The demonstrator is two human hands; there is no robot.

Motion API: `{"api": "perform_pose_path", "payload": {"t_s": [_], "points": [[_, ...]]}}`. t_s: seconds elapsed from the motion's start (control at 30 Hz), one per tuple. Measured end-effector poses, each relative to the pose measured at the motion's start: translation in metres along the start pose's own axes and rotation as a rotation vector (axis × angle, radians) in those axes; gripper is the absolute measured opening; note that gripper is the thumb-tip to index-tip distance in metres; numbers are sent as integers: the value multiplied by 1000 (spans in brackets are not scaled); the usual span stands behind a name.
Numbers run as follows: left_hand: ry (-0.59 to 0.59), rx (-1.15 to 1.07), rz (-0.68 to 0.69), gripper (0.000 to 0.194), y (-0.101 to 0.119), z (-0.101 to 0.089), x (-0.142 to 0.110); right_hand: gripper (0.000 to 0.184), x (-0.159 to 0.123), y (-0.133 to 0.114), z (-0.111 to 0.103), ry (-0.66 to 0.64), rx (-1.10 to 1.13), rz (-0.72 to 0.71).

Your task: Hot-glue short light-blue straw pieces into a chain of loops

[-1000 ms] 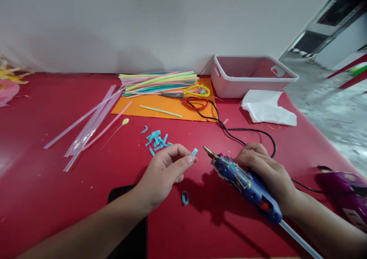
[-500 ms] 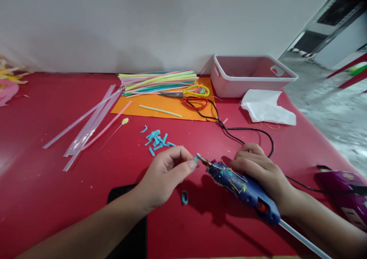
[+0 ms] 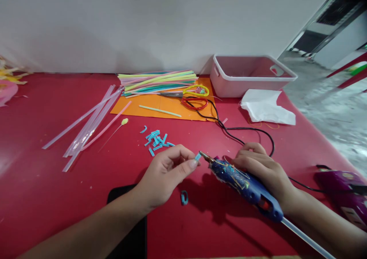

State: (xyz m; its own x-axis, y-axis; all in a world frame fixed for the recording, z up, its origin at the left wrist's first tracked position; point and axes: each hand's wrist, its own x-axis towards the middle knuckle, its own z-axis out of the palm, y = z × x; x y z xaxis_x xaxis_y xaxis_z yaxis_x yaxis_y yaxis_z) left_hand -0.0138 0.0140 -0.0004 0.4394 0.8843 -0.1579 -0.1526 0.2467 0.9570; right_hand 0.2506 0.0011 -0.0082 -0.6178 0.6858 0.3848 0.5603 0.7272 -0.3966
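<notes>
The left hand [image 3: 172, 175] is almost closed: its thumb and index finger pinch 1 short light-blue piece [image 3: 197, 157]. This piece is at the very tips of the fingers, on the right side of the hand, and its upper end sticks out free from the grip.

The right hand [image 3: 262, 165] is curled around a blue hot glue gun [image 3: 243, 184], which lies along the left side of its palm; the trigger finger cannot be seen clearly. The metal nozzle [image 3: 205, 157] points to the left and is at the upper end of the pinched piece; whether the 2 are touching, I cannot tell. A pale glue stick [image 3: 306, 237] comes out from the rear of the gun.

On the red desk [image 3: 71, 205], 1 small blue loop [image 3: 184, 198] lies below the left hand's fingertips, near but apart from them. A loose pile of similar light-blue pieces [image 3: 156, 140] lies just beyond the same hand, near its knuckles. Farther away, scissors [image 3: 172, 94] with 1 yellow and 1 red handle rest on an orange sheet [image 3: 132, 109].
</notes>
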Motion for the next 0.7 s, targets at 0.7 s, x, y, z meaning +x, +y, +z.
{"api": "perform_pose_path", "payload": {"t_s": [0.7], "points": [[16, 877, 583, 10, -7, 6, -9, 35, 3, -2, 7, 193, -386, 299]]}}
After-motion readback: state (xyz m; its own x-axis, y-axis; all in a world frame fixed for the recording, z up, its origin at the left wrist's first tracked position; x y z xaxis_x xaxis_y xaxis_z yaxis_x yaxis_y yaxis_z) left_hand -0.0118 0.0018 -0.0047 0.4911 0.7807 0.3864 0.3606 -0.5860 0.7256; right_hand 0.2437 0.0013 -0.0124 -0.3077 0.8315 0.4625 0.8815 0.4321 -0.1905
